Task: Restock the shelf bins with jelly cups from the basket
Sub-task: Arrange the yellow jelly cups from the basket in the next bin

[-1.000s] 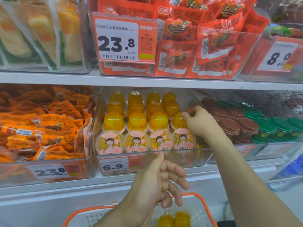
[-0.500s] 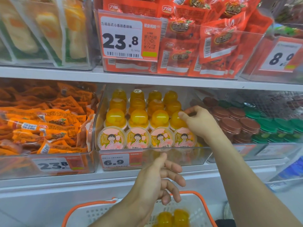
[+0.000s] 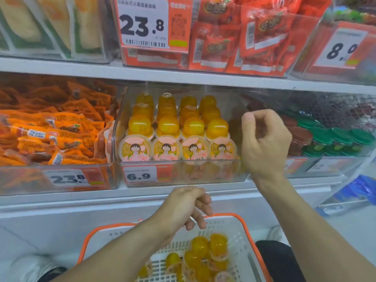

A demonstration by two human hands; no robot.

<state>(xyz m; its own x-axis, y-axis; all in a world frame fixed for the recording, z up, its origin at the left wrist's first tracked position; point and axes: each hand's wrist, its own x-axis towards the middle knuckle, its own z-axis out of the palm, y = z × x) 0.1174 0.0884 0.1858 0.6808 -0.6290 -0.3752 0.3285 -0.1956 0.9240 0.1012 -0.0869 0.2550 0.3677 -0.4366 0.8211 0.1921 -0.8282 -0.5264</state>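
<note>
Clear bin (image 3: 240, 176) is sitting packed with yellow jelly cups (image 3: 168, 127). Right hand (image 3: 264, 145) is hovering at the bin's right edge, fingers loosely curled, empty. Left hand (image 3: 185, 206) is hanging below the bin over the basket (image 3: 246, 237), half-curled, gripping nothing; more cups are lying in the basket.

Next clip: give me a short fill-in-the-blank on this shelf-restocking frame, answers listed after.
1. The price tag on the bin of yellow jelly cups reads ____.
2. The white basket has a rim coloured ____.
3. The left hand hovers over the ____.
4. The right hand holds ____.

Missing words: 6.9; orange; basket; nothing
</note>
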